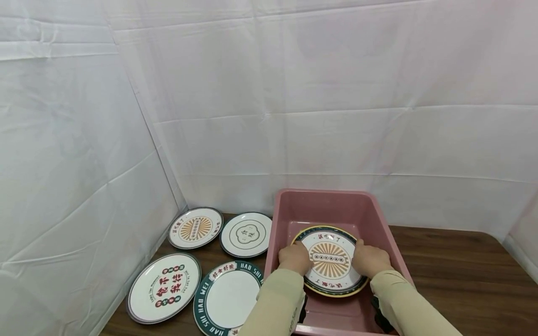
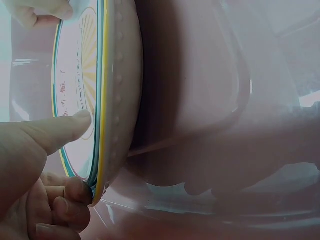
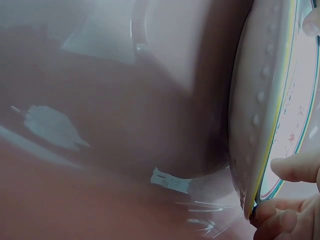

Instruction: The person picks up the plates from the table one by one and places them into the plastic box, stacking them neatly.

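A round white plate [image 1: 329, 242] with an orange sunburst and a yellow-and-green rim is inside the pink plastic basin [image 1: 323, 200]. On its left edge my left hand [image 1: 295, 258] grips the rim, thumb over the face and fingers curled below. My right hand [image 1: 371, 259] holds the opposite edge the same way. In the left wrist view, the left thumb lies on the face of the plate [image 2: 90, 65]. The right wrist view shows the plate's bumpy pale underside [image 3: 257, 110] beside the basin's glossy floor [image 3: 125, 110]; I cannot tell whether they touch.
Left of the basin, several plates lie on the wooden table [image 1: 454, 266]: a sunburst plate [image 1: 196, 227], a cloud-outline plate [image 1: 247, 234], a red-lettered plate [image 1: 165, 288] and a green-rimmed plate [image 1: 231, 298]. White cloth [image 1: 328, 102] hangs behind and at the left.
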Tool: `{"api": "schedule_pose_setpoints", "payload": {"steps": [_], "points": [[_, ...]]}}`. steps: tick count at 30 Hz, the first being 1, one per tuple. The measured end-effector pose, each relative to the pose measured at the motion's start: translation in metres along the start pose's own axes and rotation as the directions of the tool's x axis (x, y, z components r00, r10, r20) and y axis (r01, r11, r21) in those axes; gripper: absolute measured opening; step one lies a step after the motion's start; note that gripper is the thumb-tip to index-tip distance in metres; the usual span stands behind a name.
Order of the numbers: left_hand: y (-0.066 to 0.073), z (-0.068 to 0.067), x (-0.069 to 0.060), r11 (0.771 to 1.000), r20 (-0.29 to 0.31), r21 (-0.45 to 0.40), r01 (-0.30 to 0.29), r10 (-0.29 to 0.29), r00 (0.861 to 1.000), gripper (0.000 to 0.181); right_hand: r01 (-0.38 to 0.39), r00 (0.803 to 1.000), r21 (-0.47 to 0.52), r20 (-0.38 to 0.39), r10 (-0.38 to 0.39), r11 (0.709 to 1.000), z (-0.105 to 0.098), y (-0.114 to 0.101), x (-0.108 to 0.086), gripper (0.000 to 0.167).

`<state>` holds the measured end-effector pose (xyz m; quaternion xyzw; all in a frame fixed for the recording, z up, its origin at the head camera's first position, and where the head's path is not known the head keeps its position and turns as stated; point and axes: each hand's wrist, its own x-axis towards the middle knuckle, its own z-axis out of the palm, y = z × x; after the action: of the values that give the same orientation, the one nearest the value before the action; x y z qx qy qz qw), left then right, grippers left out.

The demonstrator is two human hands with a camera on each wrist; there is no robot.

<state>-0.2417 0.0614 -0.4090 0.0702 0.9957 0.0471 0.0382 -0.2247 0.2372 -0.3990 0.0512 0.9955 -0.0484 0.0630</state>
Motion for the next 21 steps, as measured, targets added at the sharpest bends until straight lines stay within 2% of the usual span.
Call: {"api": "schedule_pose_setpoints", "payload": {"steps": [8,12,13,15,18,21], "points": [[0.001,-0.003,0.0,1.0,-0.005,-0.011,-0.005,0.005,1.0,0.07,-0.016,1.0,0.025,0.008,0.016,1.0,-0.003,0.0,0.0,0.06],[0.004,-0.004,0.004,0.998,-0.006,-0.059,-0.002,0.001,1.0,0.072,-0.03,0.999,0.093,0.032,0.027,0.995,-0.009,0.004,0.001,0.066],[0.004,-0.003,0.006,0.997,-0.038,-0.071,-0.014,0.012,0.999,0.074,-0.029,0.999,0.119,0.035,0.025,0.993,-0.012,0.005,0.001,0.068],[0.005,-0.007,0.008,0.993,-0.061,-0.119,-0.021,0.014,0.998,0.078,-0.012,0.999,0.183,0.035,0.006,0.983,-0.019,0.006,0.0,0.069],[0.002,-0.027,0.005,0.974,-0.13,-0.22,-0.047,0.019,0.991,0.086,0.05,0.999,0.27,-0.011,-0.049,0.962,-0.04,0.006,-0.006,0.063],[-0.013,-0.069,-0.006,0.923,-0.178,-0.378,-0.067,-0.001,0.984,0.088,0.137,0.99,0.374,-0.071,-0.119,0.917,-0.071,0.008,-0.021,0.057]]}}
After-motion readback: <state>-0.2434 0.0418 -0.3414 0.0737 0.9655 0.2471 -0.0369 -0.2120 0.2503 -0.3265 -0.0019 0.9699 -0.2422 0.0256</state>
